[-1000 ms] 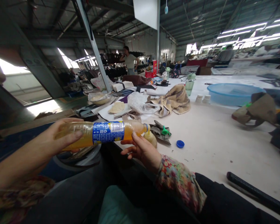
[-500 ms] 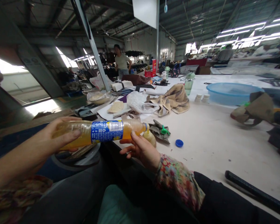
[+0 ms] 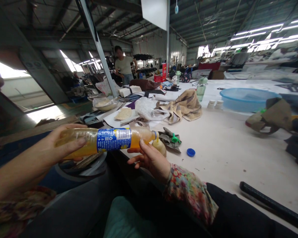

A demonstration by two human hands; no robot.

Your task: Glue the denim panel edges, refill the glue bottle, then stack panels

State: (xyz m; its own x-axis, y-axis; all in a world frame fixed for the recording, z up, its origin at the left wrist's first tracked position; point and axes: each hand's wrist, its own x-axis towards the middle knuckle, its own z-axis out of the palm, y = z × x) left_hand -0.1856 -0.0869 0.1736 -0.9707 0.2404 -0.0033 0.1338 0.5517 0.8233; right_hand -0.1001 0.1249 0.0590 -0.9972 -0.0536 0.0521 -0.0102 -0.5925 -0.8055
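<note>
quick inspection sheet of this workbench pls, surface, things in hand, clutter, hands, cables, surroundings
surface: pale table, scuffed, bare near the front.
things in hand: orange bottle held level, uncapped, mouth at a small yellowish squeeze bottle; blue cap lies loose beside.
clutter: tan cloth, plastic bag, blue basin, green-capped piece, black bar.
hands: left hand grips the bottle's base; right hand holds the squeeze bottle, its fingers touching the bottle's neck.
cables: nothing seen.
surroundings: factory hall; a person stands far back.

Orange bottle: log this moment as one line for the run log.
left hand: holds orange bottle level by base | right hand: holds small squeeze bottle at its mouth | blue cap: loose on table
</note>
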